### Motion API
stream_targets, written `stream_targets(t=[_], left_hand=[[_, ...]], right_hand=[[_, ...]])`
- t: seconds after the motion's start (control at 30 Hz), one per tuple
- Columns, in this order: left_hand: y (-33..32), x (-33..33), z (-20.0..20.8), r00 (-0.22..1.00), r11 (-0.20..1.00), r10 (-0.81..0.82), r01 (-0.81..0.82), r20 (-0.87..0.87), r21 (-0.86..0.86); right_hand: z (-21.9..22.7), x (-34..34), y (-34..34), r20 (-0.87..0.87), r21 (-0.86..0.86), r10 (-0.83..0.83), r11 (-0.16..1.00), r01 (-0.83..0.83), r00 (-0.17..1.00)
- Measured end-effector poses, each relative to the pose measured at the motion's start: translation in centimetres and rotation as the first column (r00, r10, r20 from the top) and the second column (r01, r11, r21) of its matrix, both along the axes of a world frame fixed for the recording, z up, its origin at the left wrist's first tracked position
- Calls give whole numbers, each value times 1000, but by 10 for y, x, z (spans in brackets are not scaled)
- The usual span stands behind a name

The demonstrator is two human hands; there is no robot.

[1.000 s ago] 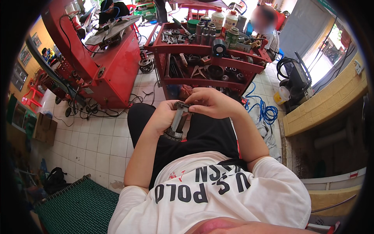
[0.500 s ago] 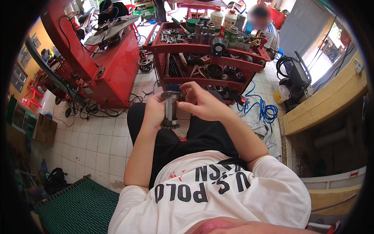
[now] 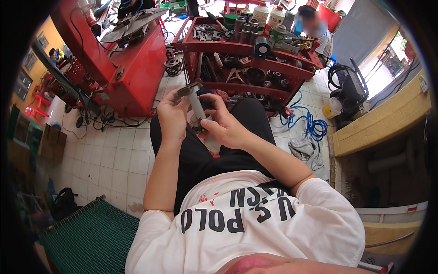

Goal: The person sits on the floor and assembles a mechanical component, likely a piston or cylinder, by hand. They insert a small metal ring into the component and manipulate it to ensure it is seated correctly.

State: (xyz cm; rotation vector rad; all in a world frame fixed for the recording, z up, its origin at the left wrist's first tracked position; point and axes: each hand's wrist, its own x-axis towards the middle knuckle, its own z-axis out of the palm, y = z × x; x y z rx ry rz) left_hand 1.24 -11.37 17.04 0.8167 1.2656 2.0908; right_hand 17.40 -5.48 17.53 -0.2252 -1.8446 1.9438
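- From my remote place I see a workshop with a white tiled floor (image 3: pixel 116 157); a large red machine (image 3: pixel 137 73) stands left of the red tool cart (image 3: pixel 214 48).
- On the cart's worktop, wrenches (image 3: pixel 207 33) lie toward the left edge, white bottles (image 3: pixel 260 13) stand near the far edge, and a black cylindrical device (image 3: pixel 261 47) is at the front edge.
- A blue hose (image 3: pixel 315 129) is coiled on the floor, near the cart's right side.
- The flanged metal part (image 3: pixel 197 107) is tilted between both hands, above the lap, before the cart's front.
- The left hand (image 3: pixel 172 119) has its fingers closed around the flanged end.
- The right hand (image 3: pixel 226 127) keeps thumb and forefinger moderately apart, the thumb at the lower end; whether they grip, I cannot tell.
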Motion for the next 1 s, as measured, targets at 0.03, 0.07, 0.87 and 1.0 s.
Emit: stream_targets(t=[0.03, 0.07, 0.87, 1.0], left_hand=[[-2, 0, 1, 1000, 1000, -11, 11, 1, 8], [-3, 2, 4, 1000, 1000, -23, 23, 1, 16], [-19, 10, 23, 978, 973, -210, 209, -2, 100], [-20, 8, 26, 971, 973, -227, 223, 75, 56]], right_hand=[[2, 1, 0, -18, 30, -17, 999, 18, 1000], [6, 3, 1, 12, 36, -11, 999, 11, 1000], [13, 17, 13, -53, 148, 24, 989, -16, 998], [16, 17, 10, -50, 169, 13, 986, -4, 999]])
